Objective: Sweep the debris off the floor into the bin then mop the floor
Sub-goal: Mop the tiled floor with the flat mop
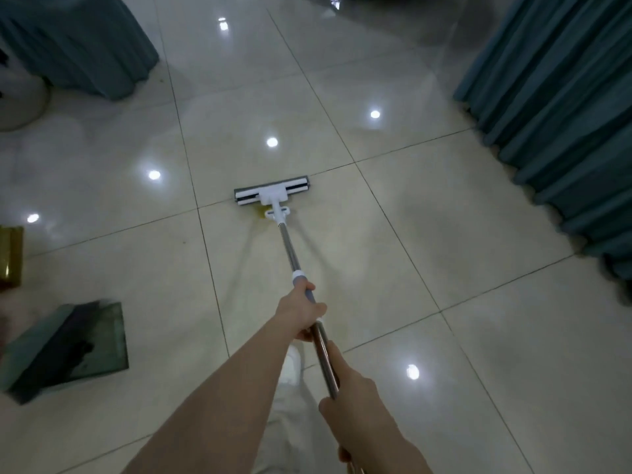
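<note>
A flat mop with a white and grey head [272, 191] lies on the glossy cream tile floor [427, 234] ahead of me. Its steel pole [289, 248] slants back toward me. My left hand [302, 311] grips the pole just below the white and grey collar. My right hand [355, 391] grips the pole lower down, nearer my body. A green dustpan [89, 340] with a dark brush on it sits on the floor at the lower left.
Teal cloth drapes [561, 124] hang to the floor along the right, and another teal drape [78, 42] stands at the upper left. A gold box [10, 258] sits at the left edge. My white shoe [292, 366] and trouser leg show under my arms.
</note>
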Motion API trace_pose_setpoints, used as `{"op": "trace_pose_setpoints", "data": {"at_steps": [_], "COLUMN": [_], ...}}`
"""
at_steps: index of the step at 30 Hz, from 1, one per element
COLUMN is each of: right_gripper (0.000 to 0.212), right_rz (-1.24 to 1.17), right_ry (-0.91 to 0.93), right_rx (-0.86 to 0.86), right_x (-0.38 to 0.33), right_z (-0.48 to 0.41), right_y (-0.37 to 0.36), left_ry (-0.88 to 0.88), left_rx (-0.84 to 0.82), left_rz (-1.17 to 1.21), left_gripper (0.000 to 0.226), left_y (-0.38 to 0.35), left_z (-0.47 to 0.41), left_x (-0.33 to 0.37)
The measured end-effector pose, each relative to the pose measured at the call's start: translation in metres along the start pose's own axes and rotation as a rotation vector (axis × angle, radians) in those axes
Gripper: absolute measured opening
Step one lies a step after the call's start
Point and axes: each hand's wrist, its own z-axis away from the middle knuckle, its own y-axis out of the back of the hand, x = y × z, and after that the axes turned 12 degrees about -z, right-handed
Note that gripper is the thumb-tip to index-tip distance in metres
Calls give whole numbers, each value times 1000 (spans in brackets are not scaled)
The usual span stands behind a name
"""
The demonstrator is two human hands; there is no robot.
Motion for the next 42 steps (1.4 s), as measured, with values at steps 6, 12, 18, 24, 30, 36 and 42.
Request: {"op": "trace_pose_setpoints", "data": {"at_steps": [6,12,18,24,30,36,42], "right_gripper": [84,70,88,83,77,83,86], "right_rz": [52,93,122,-86,-137,-141,-49], "right_ry": [-159,-145,-218,-111,-57,-63,-78], "right_rx": [1,-30,41,15,41,30,49], "right_x": [113,114,32,-54,-122,-108,-43], "right_z": [123,145,103,7,-80,-71,-3], "right_y": [-19,-32,-41,-70,-84,-104,-108], "left_ry": [1,-31,-50,-12,-12,-10,-2], "left_rx": [-84,-47,-4,23,63,71,62], "left_rz": [31,-33,-38,-10,30,-8,-32], "left_gripper": [36,33,32,33,43,44,44], "left_y": [-104,-117,-42,67,139,135,73], "left_z": [122,148,89,0,-67,-58,1], "left_x": [-73,-88,-67,-43,-18,-37,-69]}}
